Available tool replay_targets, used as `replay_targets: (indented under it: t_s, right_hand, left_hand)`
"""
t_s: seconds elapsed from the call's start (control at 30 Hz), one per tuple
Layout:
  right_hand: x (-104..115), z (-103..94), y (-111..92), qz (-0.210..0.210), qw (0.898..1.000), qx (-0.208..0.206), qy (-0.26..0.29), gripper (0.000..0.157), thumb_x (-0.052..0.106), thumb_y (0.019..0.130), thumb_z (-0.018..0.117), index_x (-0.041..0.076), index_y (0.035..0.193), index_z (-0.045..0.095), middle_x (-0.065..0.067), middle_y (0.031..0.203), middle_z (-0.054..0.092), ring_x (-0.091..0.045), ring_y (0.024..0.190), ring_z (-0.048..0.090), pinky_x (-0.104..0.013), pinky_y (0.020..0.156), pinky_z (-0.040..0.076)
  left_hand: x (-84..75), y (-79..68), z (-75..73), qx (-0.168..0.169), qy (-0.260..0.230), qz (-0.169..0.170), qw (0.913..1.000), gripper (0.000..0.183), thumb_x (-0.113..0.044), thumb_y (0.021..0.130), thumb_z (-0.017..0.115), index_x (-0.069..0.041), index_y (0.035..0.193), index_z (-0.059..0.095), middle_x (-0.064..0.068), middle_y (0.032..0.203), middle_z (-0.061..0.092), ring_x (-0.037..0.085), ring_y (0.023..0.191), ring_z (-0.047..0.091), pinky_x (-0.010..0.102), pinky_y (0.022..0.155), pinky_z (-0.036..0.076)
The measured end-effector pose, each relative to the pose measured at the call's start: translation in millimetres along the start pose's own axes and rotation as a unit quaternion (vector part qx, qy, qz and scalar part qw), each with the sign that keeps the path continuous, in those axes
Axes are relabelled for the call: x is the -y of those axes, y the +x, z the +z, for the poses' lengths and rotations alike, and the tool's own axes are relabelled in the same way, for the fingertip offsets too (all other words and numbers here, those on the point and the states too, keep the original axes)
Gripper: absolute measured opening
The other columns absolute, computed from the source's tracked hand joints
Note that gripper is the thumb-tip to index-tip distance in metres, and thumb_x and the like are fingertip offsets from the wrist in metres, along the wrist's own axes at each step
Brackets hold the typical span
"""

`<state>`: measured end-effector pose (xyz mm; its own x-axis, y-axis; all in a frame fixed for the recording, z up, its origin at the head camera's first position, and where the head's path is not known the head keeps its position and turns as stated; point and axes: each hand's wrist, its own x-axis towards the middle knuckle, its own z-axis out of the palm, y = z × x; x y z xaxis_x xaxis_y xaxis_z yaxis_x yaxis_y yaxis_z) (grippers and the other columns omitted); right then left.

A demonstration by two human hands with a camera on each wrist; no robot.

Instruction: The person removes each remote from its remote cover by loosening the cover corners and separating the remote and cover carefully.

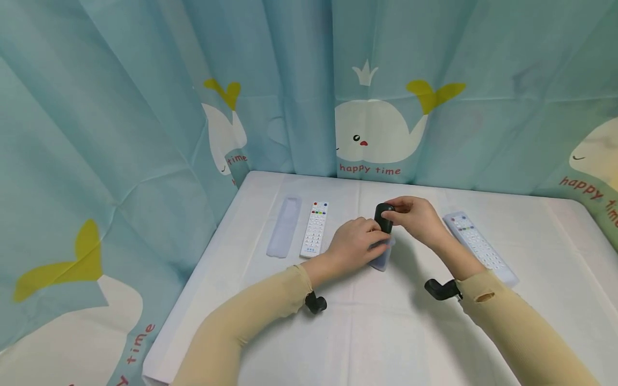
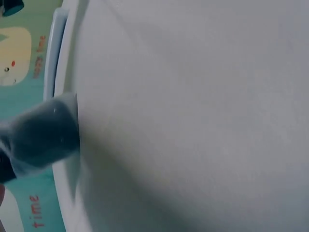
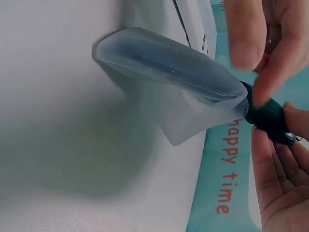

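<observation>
A black remote control (image 1: 384, 217) stands tilted above the table, its lower part inside a translucent silicone sleeve (image 3: 169, 67) whose loose edge flares out at one side. My right hand (image 1: 414, 217) pinches the remote's bare upper end between thumb and fingers. My left hand (image 1: 354, 242) is close beside the sleeve, its fingers bent loosely and spread apart in the right wrist view, one fingertip overlapping the black remote there. In the left wrist view the sleeve (image 2: 46, 135) appears at the left edge, with the left hand itself out of that picture.
To the left lie a flat translucent sleeve (image 1: 284, 228) and a white remote control (image 1: 315, 229) with coloured buttons. On the right is another white remote (image 1: 478, 244) inside a translucent sleeve. A blue curtain (image 1: 299, 96) printed with whales borders the white-covered table (image 1: 386, 332).
</observation>
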<state>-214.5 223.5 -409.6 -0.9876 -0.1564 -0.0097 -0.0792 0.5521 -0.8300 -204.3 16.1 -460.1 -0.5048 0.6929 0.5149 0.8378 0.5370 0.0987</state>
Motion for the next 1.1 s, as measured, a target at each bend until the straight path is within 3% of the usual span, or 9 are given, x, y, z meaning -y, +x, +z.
replay_targets:
  t_s: [0.23,0.63,0.97,1.1]
  right_hand:
    - [1.7,3.5,0.8,-0.002,1.000,-0.001,-0.011,0.041,0.030,0.098,0.072,0.002,0.129,0.067,-0.018,0.114,0.072,-0.025,0.090,0.073,-0.041,0.081,0.056]
    - [-2.9,3.0,-1.8,-0.019,0.999,-0.008,-0.024,0.038,0.025,0.101,0.068,0.001,0.130,0.065,-0.019,0.114,0.071,-0.027,0.095,0.072,-0.042,0.081,0.056]
    - [-9.4,1.5,-4.5,-0.027,1.000,-0.003,-0.010,0.040,0.026,0.100,0.070,0.000,0.130,0.065,-0.018,0.114,0.072,-0.027,0.095,0.072,-0.033,0.079,0.057]
    - [-9.4,-0.4,-6.7,-0.023,1.000,0.001,0.003,0.040,0.025,0.100,0.070,0.000,0.131,0.064,-0.018,0.115,0.071,-0.027,0.098,0.071,-0.032,0.079,0.058]
  left_hand:
    - [-8.1,4.5,11.4,-0.012,0.028,0.009,0.9995,0.012,-0.028,0.098,0.072,-0.023,0.103,0.081,-0.006,0.100,0.065,0.014,0.081,0.056,0.026,0.065,0.045]
    - [-16.1,-7.2,13.7,0.011,0.033,0.042,0.9985,0.008,-0.023,0.097,0.073,-0.025,0.098,0.081,-0.007,0.093,0.062,0.013,0.081,0.056,0.025,0.061,0.042]
    - [-11.2,-13.9,9.3,0.047,-0.028,-0.006,0.9985,0.014,-0.023,0.099,0.071,-0.024,0.111,0.079,-0.009,0.104,0.065,0.009,0.091,0.061,0.021,0.076,0.049]
    - [-4.9,-14.7,0.8,0.068,-0.033,-0.058,0.9955,0.014,-0.026,0.097,0.073,-0.022,0.110,0.075,-0.009,0.108,0.066,0.008,0.096,0.063,0.021,0.080,0.050]
